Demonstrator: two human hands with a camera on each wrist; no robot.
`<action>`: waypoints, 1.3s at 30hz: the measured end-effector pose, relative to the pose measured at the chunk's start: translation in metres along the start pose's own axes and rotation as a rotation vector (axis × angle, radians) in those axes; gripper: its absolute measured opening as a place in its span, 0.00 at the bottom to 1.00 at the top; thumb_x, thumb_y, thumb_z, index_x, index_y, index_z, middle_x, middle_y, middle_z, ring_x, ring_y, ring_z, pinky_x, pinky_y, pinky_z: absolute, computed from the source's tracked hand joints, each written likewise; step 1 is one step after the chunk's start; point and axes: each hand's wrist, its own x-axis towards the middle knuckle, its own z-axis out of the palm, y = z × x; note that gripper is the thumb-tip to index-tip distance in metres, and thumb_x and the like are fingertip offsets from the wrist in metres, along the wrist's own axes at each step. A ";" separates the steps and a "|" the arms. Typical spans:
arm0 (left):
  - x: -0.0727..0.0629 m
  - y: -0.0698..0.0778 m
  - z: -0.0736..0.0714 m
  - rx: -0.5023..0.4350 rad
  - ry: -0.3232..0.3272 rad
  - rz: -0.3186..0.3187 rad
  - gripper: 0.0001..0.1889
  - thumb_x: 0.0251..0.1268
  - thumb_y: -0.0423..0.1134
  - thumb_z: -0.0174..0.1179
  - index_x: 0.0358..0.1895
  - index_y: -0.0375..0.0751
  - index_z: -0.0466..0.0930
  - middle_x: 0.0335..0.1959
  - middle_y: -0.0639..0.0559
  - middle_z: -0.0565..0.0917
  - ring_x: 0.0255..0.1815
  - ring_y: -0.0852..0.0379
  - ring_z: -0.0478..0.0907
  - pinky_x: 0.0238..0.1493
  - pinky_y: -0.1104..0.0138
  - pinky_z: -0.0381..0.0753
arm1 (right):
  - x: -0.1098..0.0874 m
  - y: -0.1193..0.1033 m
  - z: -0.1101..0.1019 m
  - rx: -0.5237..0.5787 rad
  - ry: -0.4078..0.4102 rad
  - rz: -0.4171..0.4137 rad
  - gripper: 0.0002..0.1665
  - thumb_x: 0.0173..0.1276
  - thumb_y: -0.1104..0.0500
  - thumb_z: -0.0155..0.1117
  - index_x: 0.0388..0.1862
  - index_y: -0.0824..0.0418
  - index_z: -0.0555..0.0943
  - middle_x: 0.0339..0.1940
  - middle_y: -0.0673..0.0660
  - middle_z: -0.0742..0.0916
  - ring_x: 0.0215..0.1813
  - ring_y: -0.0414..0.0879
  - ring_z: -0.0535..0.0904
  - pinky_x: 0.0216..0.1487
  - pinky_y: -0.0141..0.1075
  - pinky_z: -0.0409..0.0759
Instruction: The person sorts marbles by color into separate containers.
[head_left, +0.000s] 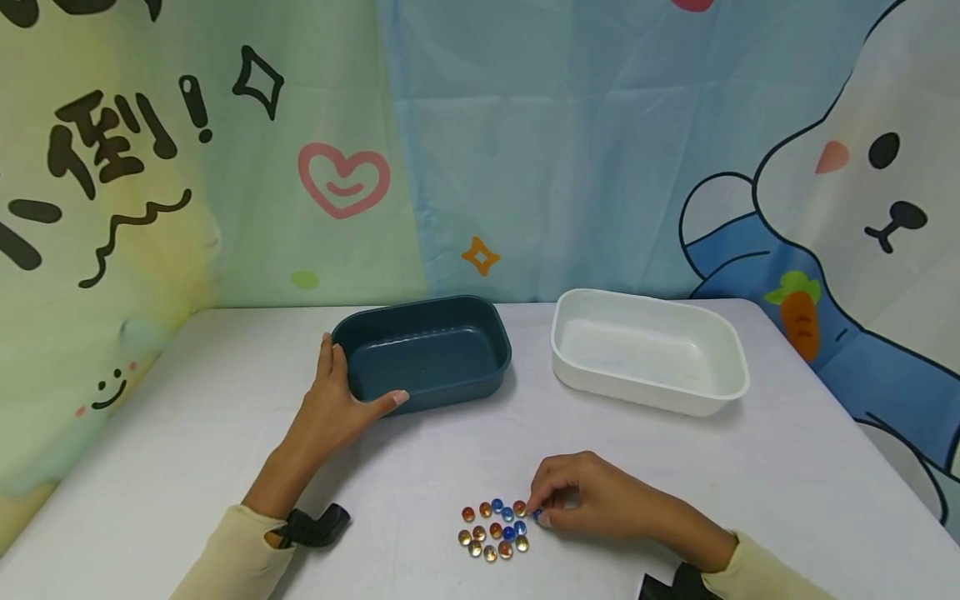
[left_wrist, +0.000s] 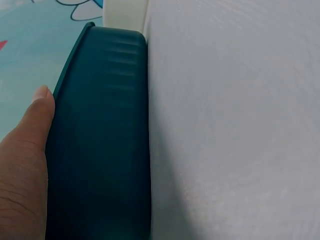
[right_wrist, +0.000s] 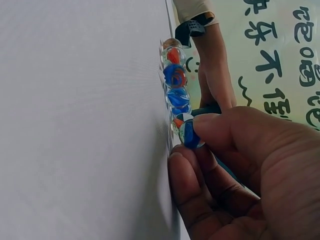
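Observation:
My left hand (head_left: 337,412) rests against the near left corner of a dark teal tray (head_left: 450,392), fingers straight along its left side and thumb at the front rim. In the left wrist view the thumb lies on the upper edge of the tray's wall (left_wrist: 100,135). My right hand (head_left: 600,502) pinches a clear glass marble with a blue swirl (right_wrist: 189,134) between thumb and finger, low over the table. Just left of these fingertips lies a loose cluster of marbles (head_left: 496,530), some orange, some blue, some amber. Inside the teal tray no marbles show.
A white tray (head_left: 645,392) stands to the right of the teal one, near the table's back edge. White cloth covers the table (head_left: 420,483). A printed curtain (head_left: 540,167) hangs behind. Black straps with a camera (head_left: 318,527) sit on the wrists.

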 end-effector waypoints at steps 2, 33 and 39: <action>0.000 0.000 0.000 0.002 0.002 0.000 0.70 0.46 0.77 0.59 0.75 0.26 0.35 0.78 0.42 0.28 0.70 0.29 0.57 0.61 0.41 0.66 | 0.000 0.001 0.000 0.002 -0.001 -0.003 0.07 0.64 0.64 0.69 0.39 0.55 0.88 0.39 0.46 0.85 0.38 0.38 0.80 0.39 0.33 0.81; 0.001 -0.003 -0.002 0.008 -0.003 0.040 0.69 0.48 0.76 0.59 0.75 0.26 0.35 0.78 0.44 0.29 0.70 0.29 0.58 0.62 0.42 0.66 | 0.001 -0.001 0.000 0.014 0.007 0.039 0.08 0.63 0.65 0.69 0.38 0.54 0.88 0.38 0.46 0.85 0.38 0.39 0.80 0.39 0.33 0.81; 0.002 -0.006 -0.003 0.007 -0.015 0.066 0.68 0.48 0.76 0.60 0.76 0.27 0.35 0.78 0.45 0.30 0.73 0.32 0.51 0.64 0.42 0.62 | 0.001 0.001 0.000 0.022 0.010 0.038 0.08 0.63 0.65 0.69 0.38 0.54 0.88 0.38 0.46 0.85 0.37 0.38 0.80 0.39 0.34 0.81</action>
